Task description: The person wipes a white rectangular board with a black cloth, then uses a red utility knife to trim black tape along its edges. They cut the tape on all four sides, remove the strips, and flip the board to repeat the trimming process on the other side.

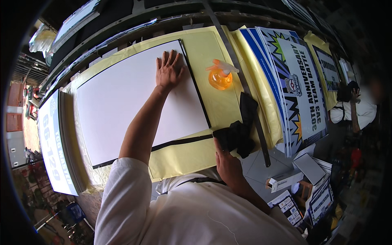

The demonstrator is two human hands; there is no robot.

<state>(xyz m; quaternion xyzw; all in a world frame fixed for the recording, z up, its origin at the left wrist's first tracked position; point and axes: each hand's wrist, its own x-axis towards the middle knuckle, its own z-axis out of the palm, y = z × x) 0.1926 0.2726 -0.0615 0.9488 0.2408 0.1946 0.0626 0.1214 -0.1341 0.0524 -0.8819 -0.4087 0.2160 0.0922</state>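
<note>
board (pixel 118 102), white | left hand (pixel 169 73) splayed flat on it, gripping nothing | right hand (pixel 228 164) at black cloth (pixel 237 136), part hidden, can't tell grip tbh

Upper centre: left hand (pixel 168 74) spread on a white board (pixel 116 100), orange spray bottle (pixel 220 79) nearby. Lower centre: right hand (pixel 228 164) touching black cloth (pixel 234 136).

A black-edged white board (pixel 122 102) lies flat, crumpled black cloth (pixel 237 136) near one corner.

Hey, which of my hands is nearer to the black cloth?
Your right. The right hand is at the near side of the black cloth, apparently touching it; the left hand is farther off, flat on the white board.
</note>
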